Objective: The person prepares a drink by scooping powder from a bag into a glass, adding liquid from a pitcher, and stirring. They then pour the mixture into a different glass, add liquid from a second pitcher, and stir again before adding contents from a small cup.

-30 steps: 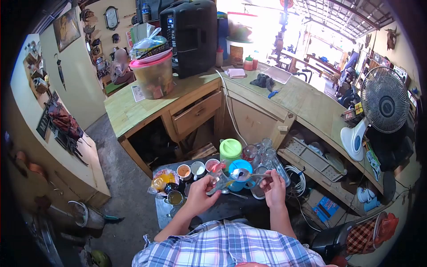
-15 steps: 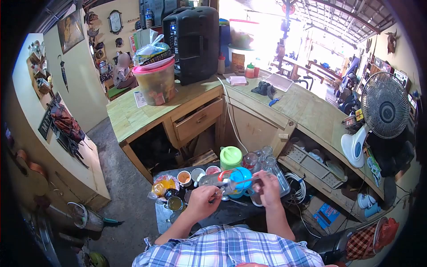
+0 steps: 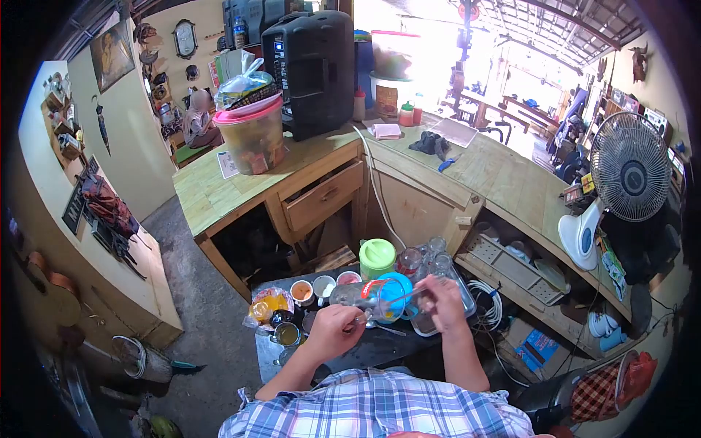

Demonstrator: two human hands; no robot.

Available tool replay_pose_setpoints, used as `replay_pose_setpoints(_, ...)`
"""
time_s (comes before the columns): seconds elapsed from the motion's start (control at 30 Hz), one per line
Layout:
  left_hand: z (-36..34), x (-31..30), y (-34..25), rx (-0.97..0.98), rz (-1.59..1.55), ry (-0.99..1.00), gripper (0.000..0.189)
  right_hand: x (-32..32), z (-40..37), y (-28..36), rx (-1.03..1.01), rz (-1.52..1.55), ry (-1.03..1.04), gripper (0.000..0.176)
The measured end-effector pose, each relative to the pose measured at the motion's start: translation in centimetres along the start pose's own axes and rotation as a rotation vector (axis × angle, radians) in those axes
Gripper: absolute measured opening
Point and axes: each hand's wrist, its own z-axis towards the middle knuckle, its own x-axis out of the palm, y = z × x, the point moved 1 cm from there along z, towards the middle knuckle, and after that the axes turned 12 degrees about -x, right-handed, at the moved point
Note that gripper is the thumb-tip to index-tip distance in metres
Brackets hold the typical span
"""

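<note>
My left hand [image 3: 336, 330] is closed around the handle of a clear glass mug [image 3: 349, 295]. The mug is tipped on its side above the low table, its mouth facing right. Pinched in my right hand [image 3: 443, 305] is a thin, spoon-like utensil [image 3: 406, 297], its far end at the mug's mouth; I cannot make out its tip. Behind the mug are a blue-lidded container [image 3: 398, 282] and a green-lidded container [image 3: 377, 258]. Small cups stand left of it, one with orange contents [image 3: 301, 293] and one with white contents [image 3: 324, 285].
Several glasses [image 3: 437, 252] stand on a metal tray [image 3: 467, 301] at the right. A yellow-filled bag [image 3: 269, 306] and a glass of dark liquid [image 3: 287, 334] sit left. Beyond are a wooden counter [image 3: 504, 175], a speaker [image 3: 310, 73] and a fan [image 3: 632, 168]. A person [image 3: 198, 120] sits far back.
My right hand has shifted slightly, with the utensil still at the mug's mouth. The mug has turned a little in my left hand, and the whole view has moved slightly.
</note>
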Motion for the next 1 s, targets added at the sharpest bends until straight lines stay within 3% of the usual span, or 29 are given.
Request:
replay_pose_setpoints(0.1,-0.2,-0.5,0.2,-0.009,0.005,0.017,0.019,-0.8,0.6,0.4,-0.089,0.059,0.092,0.028)
replay_pose_setpoints(0.23,-0.1,-0.7,0.1,0.01,0.0,0.037,0.019,0.6,0.1,0.0,-0.017,-0.012,0.149,0.026)
replay_pose_setpoints(0.3,-0.3,-1.0,0.1,-0.029,-0.028,0.017,0.018,0.0,0.7,0.3,-0.046,0.05,0.083,0.025)
replay_pose_setpoints(0.37,-0.3,-1.3,0.0,-0.031,-0.042,0.036,0.018,0.4,0.7,0.7,-0.096,-0.06,0.145,0.026)
replay_pose_setpoints(0.4,-0.4,-1.4,-0.1,-0.037,-0.059,0.064,0.019,1.4,0.4,0.5,-0.018,-0.234,0.162,0.028)
replay_pose_setpoints(0.53,-0.6,-1.7,0.0,-0.051,-0.086,0.076,0.019,0.6,0.8,0.5,-0.037,-0.031,0.148,0.026)
replay_pose_setpoints(0.67,-0.8,-2.2,-0.1,-0.107,-0.09,0.11,0.015,2.2,0.3,0.2,-0.008,-0.184,0.209,0.028)
replay_pose_setpoints(0.8,-1.1,-2.5,0.1,-0.142,-0.095,0.122,0.015,1.2,1.3,0.5,-0.038,0.041,0.166,0.029)
replay_pose_setpoints(0.9,-1.1,-2.7,0.3,-0.141,-0.095,0.131,0.015,2.1,0.9,0.0,0.015,-0.145,0.155,0.031)
replay_pose_setpoints(1.0,-1.1,-2.7,0.5,-0.151,-0.108,0.15,0.014,1.8,1.1,-0.4,0.019,-0.068,0.169,0.03)
